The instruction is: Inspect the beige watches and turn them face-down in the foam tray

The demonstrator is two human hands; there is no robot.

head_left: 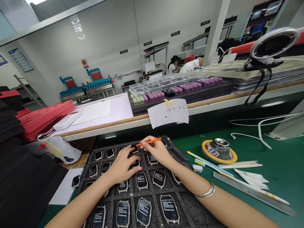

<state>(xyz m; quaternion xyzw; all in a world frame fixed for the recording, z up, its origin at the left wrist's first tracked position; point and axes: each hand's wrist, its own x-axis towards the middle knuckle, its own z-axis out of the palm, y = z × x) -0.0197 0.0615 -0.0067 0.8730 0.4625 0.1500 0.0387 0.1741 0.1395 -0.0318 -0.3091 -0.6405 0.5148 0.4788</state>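
A black foam tray (pixel 152 173) holds rows of smartwatch bodies without straps, several with lines of white text on their screens, such as the watch (pixel 169 209) in the near row. My right hand (pixel 155 149) grips a thin orange stick (pixel 152 141) whose tip points left, at a watch (pixel 134 148) in a far row. My left hand (pixel 122 164) lies over the tray with fingers spread, its fingertips at that same watch. Beneath its thumb and fingers another watch (pixel 136 163) is partly hidden.
On the green mat at right are a round glass bottle (pixel 220 148), a toothbrush (pixel 199 162), a metal ruler (pixel 251 193) and folded white wipes (pixel 253 179). A shelf edge (pixel 114 126) with a taped paper note (pixel 168 113) runs behind the tray. One watch (pixel 75 181) lies at left.
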